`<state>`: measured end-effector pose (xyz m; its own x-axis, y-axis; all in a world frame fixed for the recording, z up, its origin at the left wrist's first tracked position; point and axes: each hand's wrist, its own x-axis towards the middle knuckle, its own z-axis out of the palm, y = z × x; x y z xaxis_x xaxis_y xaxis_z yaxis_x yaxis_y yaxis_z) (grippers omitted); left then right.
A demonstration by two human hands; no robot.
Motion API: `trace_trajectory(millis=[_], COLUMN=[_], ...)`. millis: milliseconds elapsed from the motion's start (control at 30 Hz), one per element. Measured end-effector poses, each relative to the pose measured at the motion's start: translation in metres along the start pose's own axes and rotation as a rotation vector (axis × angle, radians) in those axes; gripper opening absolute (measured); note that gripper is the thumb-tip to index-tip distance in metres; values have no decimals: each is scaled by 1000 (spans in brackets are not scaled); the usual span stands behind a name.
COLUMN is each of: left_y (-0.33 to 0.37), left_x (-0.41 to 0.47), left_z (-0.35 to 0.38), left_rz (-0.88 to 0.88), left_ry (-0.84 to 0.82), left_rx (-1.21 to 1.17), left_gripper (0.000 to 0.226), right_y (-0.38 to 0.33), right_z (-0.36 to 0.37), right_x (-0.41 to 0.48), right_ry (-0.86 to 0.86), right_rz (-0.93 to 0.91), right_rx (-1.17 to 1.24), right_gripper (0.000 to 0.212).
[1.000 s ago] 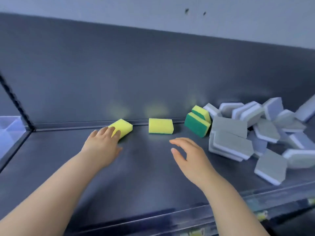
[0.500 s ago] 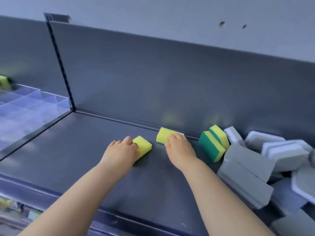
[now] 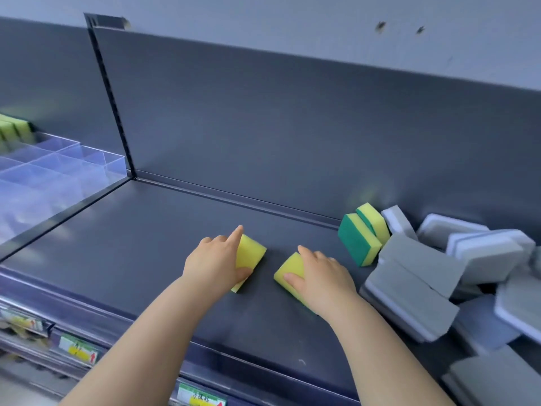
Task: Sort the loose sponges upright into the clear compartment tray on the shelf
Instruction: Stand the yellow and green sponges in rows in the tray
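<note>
My left hand [image 3: 215,260] grips a yellow sponge [image 3: 251,253] on the dark shelf [image 3: 131,259], thumb under its near edge and index finger stretched along its far side. My right hand [image 3: 319,278] holds a second yellow sponge [image 3: 289,269] just to the right, thumb on its near face. Both sponges sit mid-shelf. The clear compartment tray [image 3: 58,168] stands on the neighbouring shelf at the left, with yellow-green sponges [image 3: 13,128] upright at its far left end.
Two yellow-and-green sponges [image 3: 361,237] lean against the back wall at the right. A heap of several grey-and-white sponges [image 3: 439,268] fills the right end. A slotted upright [image 3: 112,98] divides the two shelf bays. Price labels [image 3: 77,348] line the front edge.
Both hands closed on their sponges and drew them away from the back wall toward the shelf's front. The view shifted left, showing more of the tray.
</note>
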<state>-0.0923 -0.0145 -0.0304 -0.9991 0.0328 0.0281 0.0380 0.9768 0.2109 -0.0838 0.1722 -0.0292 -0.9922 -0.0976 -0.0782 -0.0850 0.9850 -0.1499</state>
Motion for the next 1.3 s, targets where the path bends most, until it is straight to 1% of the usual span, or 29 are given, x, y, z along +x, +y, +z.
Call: trace_trajectory(millis=[133, 200, 300, 367, 467, 500, 567, 633, 667, 733, 800, 867, 900, 967, 1033, 1100, 1200, 1267, 1300], left_y=[7, 12, 20, 26, 35, 38, 44, 50, 52, 55, 57, 57, 56, 55, 54, 52, 49, 49, 49], left_x=[-3, -5, -9, -11, -16, -18, -22, -26, -27, -30, -33, -36, -38, -43, -48, -53, -58, -61, -63], left_z=[1, 2, 3, 2, 5, 6, 7, 8, 8, 5, 1, -3, -5, -8, -8, -8, -7, -5, -4], left_rz=[31, 71, 97, 111, 126, 126, 137, 179, 201, 226, 258, 308, 323, 338, 297, 251, 292, 310, 320], left_ry=[35, 44, 49, 80, 110, 109, 107, 130, 152, 210, 277, 326, 338, 338, 283, 196, 114, 115, 145], left_rx=[-32, -70, -168, -183, -293, -347, -445, -504, -526, -569, -589, -568, -557, -560, -608, -622, -515, -410, -359], left_gripper=[84, 82, 78, 77, 71, 68, 63, 57, 53, 50, 53, 58, 59, 54, 44, 41, 48, 48, 46], right_y=[6, 10, 16, 18, 20, 20, 23, 27, 28, 30, 33, 35, 37, 40, 40, 39, 41, 42, 43], right_z=[-3, -5, -5, -2, -2, -5, -8, -9, -10, -9, -7, -8, -7, -2, 2, 4, 4, 1, -2], right_x=[-15, -22, -32, -39, -51, -56, -64, -70, -73, -76, -78, -83, -85, -89, -92, -95, -99, -102, -104], right_ry=[62, 126, 313, 364, 433, 425, 421, 472, 510, 580, 645, 687, 695, 675, 629, 590, 548, 508, 481], right_rz=[24, 33, -28, -51, -67, -71, -96, -132, -139, -124, -108, -85, -84, -84, -89, -75, -38, -19, -9], right_rx=[65, 62, 10, 21, 4, 12, 77, 176, 250, 416, 536, 627, 654, 671, 682, 682, 663, 647, 639], right_gripper=[64, 60, 45, 36, 37, 36, 32, 30, 31, 41, 49, 47, 44, 37, 33, 33, 33, 32, 32])
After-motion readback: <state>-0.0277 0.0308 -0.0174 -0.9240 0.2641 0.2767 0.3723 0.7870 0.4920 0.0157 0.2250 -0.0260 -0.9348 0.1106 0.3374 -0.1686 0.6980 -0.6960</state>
